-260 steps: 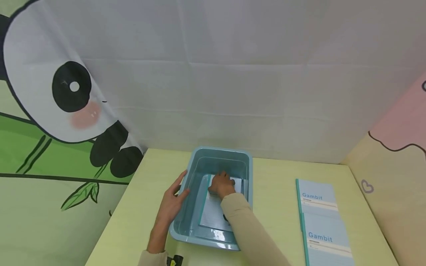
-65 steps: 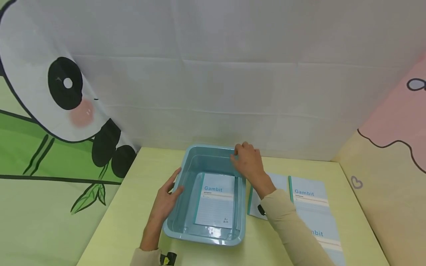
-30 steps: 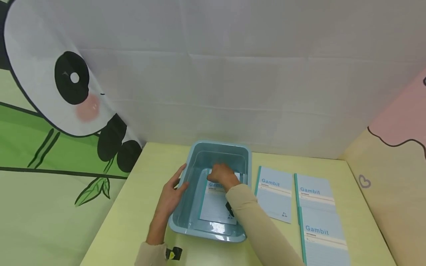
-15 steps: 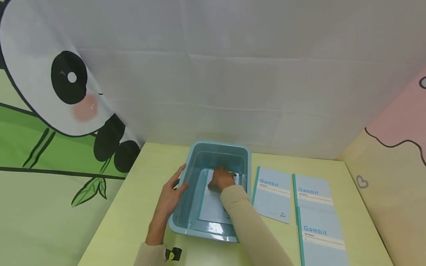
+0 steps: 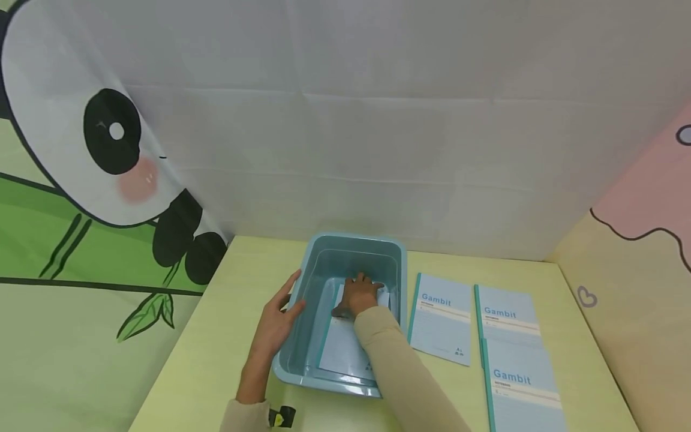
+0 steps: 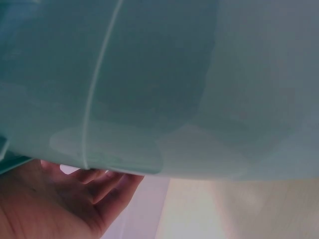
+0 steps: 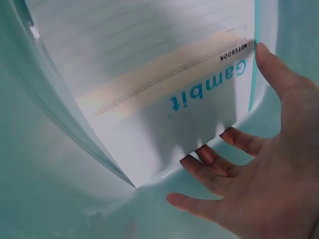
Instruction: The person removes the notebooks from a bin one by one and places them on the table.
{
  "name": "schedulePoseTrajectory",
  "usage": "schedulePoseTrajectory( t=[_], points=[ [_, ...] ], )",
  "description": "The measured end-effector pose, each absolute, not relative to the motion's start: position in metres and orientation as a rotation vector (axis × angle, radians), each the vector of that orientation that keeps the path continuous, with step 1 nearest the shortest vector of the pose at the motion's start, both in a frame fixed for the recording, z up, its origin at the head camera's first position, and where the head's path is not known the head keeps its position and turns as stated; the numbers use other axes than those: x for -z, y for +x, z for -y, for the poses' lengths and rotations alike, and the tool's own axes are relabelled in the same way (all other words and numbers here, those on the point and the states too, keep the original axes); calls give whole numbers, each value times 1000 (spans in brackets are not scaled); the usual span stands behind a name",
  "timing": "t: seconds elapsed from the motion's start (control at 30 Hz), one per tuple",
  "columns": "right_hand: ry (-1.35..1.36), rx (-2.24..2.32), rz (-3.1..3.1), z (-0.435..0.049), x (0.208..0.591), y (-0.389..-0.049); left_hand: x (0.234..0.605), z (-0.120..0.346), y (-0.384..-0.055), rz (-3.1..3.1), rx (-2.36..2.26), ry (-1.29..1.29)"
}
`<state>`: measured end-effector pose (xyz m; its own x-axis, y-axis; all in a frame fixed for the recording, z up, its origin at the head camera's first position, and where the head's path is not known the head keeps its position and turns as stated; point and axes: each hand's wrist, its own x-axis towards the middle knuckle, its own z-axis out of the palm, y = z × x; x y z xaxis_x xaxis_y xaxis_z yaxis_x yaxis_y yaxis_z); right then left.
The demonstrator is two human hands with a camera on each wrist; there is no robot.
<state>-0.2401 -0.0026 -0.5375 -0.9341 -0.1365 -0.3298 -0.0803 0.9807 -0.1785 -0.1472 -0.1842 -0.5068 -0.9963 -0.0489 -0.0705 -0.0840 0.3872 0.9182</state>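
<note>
A light-blue plastic basin (image 5: 353, 237) stands on the table, with a pale-blue Gambit notebook (image 5: 345, 348) lying inside. In the head view my left hand (image 5: 275, 327) rests against the basin's left rim; the left wrist view shows its fingers (image 6: 117, 196) extended along the edge, the thumb unclear. My right hand (image 5: 360, 296) is down in the basin over the notebook's top end. In the right wrist view its spread fingertips (image 7: 192, 162) touch or nearly touch the notebook's top edge, while the thumb (image 7: 269, 64) lies at the teal spine. No fingers curl round the notebook.
Right of the basin lies one Gambit notebook (image 5: 441, 327) by itself. Farther right a far notebook (image 5: 507, 318) is partly overlapped by a nearer notebook (image 5: 523, 390). The pale-yellow table (image 5: 216, 360) meets a grey-white cloth wall (image 5: 378, 150) behind.
A notebook has joined the two on the table, beside the basin. My right hand came back from that side into the basin, and its fingers have since spread. My left hand stays at the rim.
</note>
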Motion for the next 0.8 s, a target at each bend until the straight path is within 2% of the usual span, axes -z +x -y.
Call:
schedulePoseTrajectory(
  t=[0.23,0.5,0.8],
  points=[
    [-172,128,-2769,6,536,-237,505,184,-146,-2610,-1703,-131],
    [-94,322,-2689,6,536,-237,505,182,-146,-2623,-1689,-125],
    [-82,309,-2687,6,526,-236,504,184,-146,-2615,-1694,-124]
  ],
)
